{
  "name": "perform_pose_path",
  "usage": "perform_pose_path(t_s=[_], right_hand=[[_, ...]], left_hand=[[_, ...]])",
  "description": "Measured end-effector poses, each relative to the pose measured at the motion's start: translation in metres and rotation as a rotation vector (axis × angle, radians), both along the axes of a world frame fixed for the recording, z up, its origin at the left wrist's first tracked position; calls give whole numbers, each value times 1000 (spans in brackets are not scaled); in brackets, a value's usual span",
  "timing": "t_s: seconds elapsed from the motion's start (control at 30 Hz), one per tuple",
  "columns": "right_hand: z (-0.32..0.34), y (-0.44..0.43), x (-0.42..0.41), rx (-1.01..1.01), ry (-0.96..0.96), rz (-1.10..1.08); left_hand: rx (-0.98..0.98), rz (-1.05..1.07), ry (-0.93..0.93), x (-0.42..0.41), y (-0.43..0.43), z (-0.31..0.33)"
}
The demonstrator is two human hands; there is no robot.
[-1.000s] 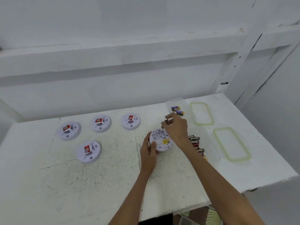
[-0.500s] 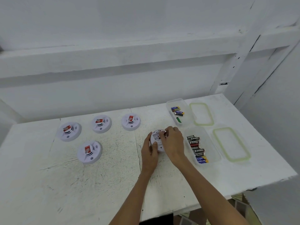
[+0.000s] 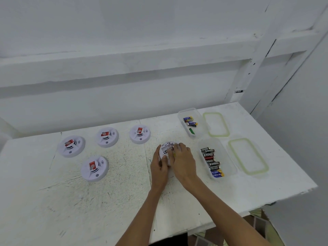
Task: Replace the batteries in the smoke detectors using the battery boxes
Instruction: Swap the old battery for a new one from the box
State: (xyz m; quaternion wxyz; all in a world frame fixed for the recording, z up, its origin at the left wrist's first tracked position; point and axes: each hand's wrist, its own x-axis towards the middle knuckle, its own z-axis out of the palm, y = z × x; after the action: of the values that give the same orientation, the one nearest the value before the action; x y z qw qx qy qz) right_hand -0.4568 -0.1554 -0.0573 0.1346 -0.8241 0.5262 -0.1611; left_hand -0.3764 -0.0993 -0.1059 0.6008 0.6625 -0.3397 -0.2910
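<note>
White worktable: both hands work an upturned smoke detector at its middle, just left of the battery boxes.
Left hand grips the rim; right hand fingers bunch over the open bay, any cell pinched there hidden. Seating it likely calls for matched polarity and a square press against the braced rim.

Five detectors, two boxes, two lids

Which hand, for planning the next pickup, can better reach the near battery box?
Right. The right hand is on the side of the smoke detector facing the near battery box; the left hand holds the other side.
</note>
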Motion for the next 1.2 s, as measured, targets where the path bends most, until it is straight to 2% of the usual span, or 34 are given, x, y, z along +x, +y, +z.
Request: perform_pose_path(t_s=[0.2,0.3,0.37,0.5,0.57,0.7,0.9,1.2], right_hand=[[-7,3,1,-9,217,56],[1,-3,-5,-15,227,102],[14,-19,-11,-17,145,101],[42,-68,-25,1,-228,-55],[47,-97,-27,-5,-245,-112],[41,-150,-25,107,-26,-115],[22,-190,-17,237,247,18],[10,-194,-13,149,304,-56]], left_hand=[[-14,-9,-17,-1,0,4],[-6,-12,25,0,0,-3],[-5,-12,51,0,0,-2],[-11,-15,58,-2,1,2],[-10,-13,65,-2,0,0],[0,-8,87,-2,0,-4],[-5,-5,118,-3,-2,-1],[5,-7,104,-2,-3,2]])
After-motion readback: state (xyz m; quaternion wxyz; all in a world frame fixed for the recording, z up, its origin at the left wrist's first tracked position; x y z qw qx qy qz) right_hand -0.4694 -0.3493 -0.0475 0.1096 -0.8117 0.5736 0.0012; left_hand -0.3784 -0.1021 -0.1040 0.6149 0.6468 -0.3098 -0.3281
